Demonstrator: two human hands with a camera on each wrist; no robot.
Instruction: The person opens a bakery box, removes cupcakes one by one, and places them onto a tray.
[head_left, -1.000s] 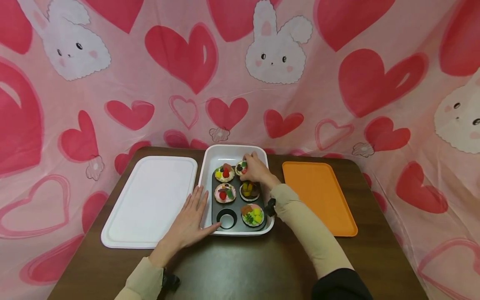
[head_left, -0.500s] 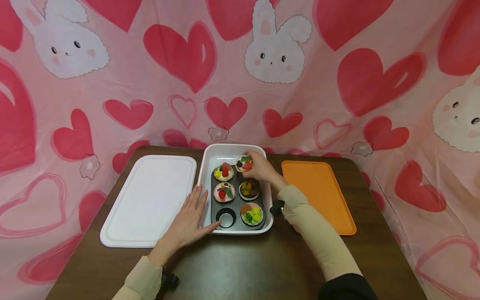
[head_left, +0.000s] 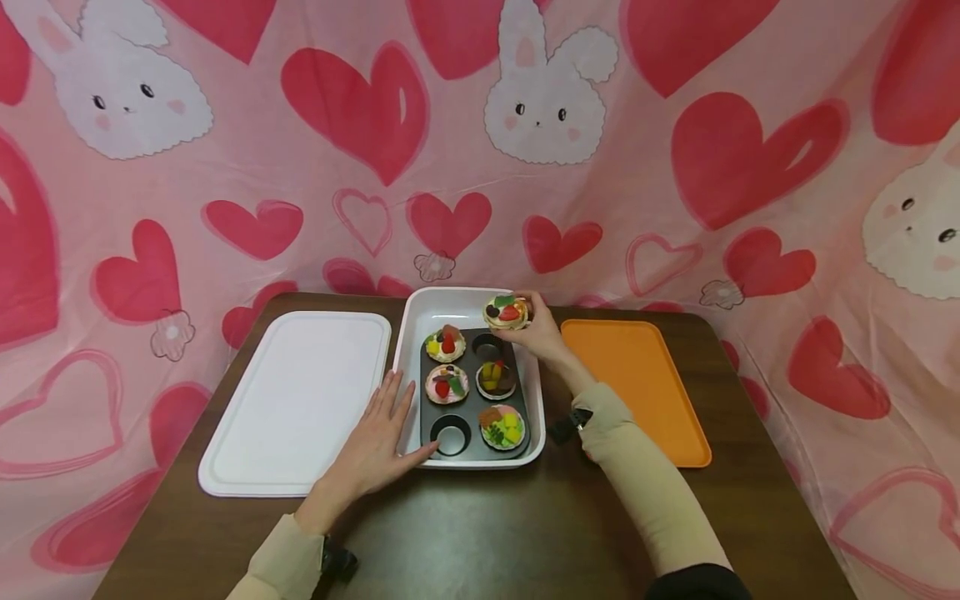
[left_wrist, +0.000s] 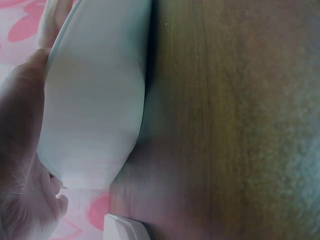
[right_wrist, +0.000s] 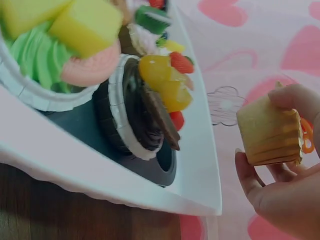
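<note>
1. Above the far right corner of the white bin, my right hand pinched a fruit-topped cupcake, thumb on its near side, fingers bent round its far side.
2. The fruit-topped cupcake's green leaf, red fruit and dark berries faced up, its pale pleated base down. Its base-to-top axis ran roughly upright; I could not tell any slight tilt. Its top was round, so I could pick out no long axis across it.
3. My left hand, spread and holding nothing, touched the bin's left rim; its straight fingers pointed far, its thumb right across the near left corner.
4. In the bin lay a dark muffin tin, long axis near to far. A chocolate cupcake sat middle right, a green-creamed cupcake near right, a pink-creamed cupcake middle left.
5. A white tray lay left of the bin, an orange tray right.
</note>
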